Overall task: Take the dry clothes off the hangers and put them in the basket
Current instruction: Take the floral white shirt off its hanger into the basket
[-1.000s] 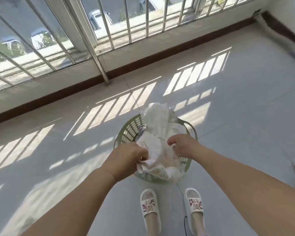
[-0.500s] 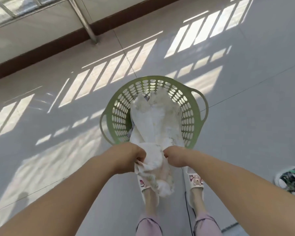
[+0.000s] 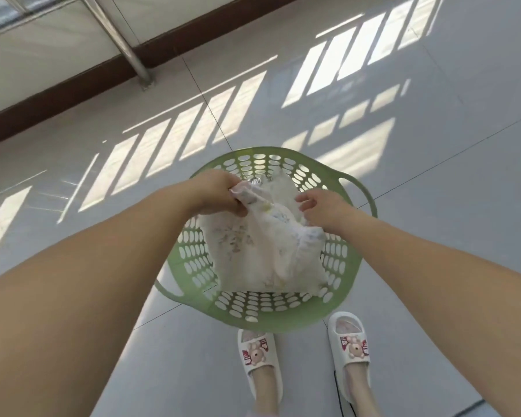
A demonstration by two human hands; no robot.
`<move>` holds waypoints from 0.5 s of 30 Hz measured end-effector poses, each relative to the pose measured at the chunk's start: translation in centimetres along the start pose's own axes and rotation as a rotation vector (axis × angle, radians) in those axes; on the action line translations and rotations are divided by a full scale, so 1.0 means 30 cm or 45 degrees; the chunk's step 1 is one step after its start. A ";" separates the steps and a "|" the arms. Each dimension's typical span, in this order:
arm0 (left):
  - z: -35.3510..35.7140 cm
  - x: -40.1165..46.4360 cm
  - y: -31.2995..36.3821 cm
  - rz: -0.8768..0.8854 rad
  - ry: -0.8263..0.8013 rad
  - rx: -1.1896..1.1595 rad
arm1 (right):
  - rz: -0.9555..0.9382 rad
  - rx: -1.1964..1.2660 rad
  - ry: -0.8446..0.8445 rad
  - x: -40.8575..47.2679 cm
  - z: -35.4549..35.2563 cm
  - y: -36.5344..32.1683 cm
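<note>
Left hand (image 3: 215, 192) pinches a bunched corner of the white printed garment (image 3: 265, 251) at its far-left end, fingers curled tight round the fabric. From that grip the cloth runs toward the near right, down into the green laundry basket (image 3: 286, 319), most of it already lying inside the perforated wall. Right hand (image 3: 324, 210) sits on the garment's right edge, fingers spread and loose, gripping nothing that I can see. The left hand is the one to let go, I'd say. Soft, crumpled cotton with a faint print; smooth plastic basket with oval holes and loop handles, on glossy pale floor tiles (image 3: 448, 176).
</note>
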State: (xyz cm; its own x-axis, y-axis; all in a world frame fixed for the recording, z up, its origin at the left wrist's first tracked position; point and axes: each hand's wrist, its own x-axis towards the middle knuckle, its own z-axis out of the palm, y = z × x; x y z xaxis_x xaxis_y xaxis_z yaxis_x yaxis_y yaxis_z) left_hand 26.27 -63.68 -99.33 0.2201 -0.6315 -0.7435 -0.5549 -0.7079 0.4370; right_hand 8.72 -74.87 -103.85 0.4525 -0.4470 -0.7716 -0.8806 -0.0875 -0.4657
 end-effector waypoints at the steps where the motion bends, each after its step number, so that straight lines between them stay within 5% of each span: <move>1: 0.002 0.048 -0.007 -0.029 0.043 0.006 | -0.015 0.033 0.072 0.025 -0.017 0.000; 9: 0.141 0.283 -0.037 -0.129 0.449 0.179 | -0.162 -0.055 0.427 0.139 0.003 0.055; 15: 0.352 0.214 -0.101 -0.157 0.320 0.152 | -0.116 -0.050 0.355 0.093 0.079 0.123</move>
State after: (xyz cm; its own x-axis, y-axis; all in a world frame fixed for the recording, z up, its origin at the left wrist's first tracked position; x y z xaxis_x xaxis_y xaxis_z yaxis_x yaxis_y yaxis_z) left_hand 20.90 -62.25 -110.75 0.4752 -0.6124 -0.6318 -0.5988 -0.7512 0.2777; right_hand 7.06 -74.34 -108.75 0.4785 -0.6627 -0.5760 -0.8453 -0.1702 -0.5065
